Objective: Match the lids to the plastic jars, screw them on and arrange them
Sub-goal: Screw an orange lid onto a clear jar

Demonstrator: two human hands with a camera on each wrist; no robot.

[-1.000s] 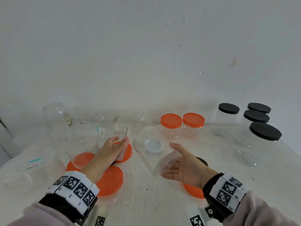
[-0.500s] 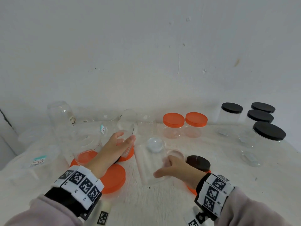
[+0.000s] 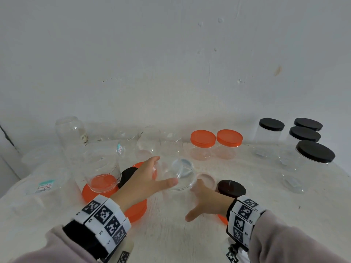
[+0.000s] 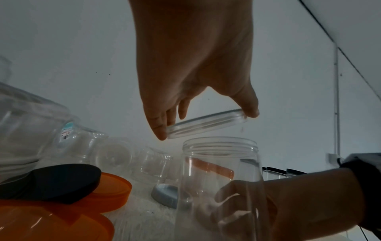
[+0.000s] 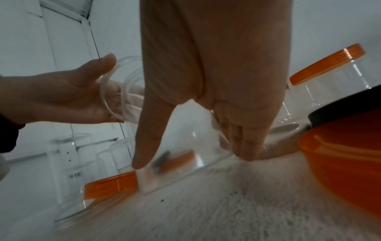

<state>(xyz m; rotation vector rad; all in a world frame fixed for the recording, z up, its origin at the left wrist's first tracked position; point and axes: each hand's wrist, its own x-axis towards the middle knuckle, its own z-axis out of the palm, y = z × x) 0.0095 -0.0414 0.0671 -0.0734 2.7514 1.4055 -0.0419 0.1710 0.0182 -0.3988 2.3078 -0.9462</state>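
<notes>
A clear jar (image 3: 188, 185) stands upright at the table's middle, open mouth up. My right hand (image 3: 192, 201) grips its lower wall, thumb on the near side and fingers behind, as the right wrist view shows on the jar (image 5: 185, 130). My left hand (image 3: 165, 170) pinches a clear lid (image 4: 206, 124) by its rim between fingers and thumb. The lid hangs tilted just above the jar's mouth (image 4: 220, 145), apart from it. The right wrist view also catches the lid (image 5: 111, 93) in the left hand.
Loose orange lids (image 3: 136, 209) and black lids (image 3: 230, 187) lie around the hands. An upturned jar (image 3: 102, 175) sits on an orange lid at the left. Orange-lidded jars (image 3: 203, 138) stand behind, black-lidded jars (image 3: 315, 151) at the right, several bare jars (image 3: 70, 130) back left.
The right hand turned the jar from lying tilted to upright. The left hand carried the clear lid rightward to just above the jar's mouth.
</notes>
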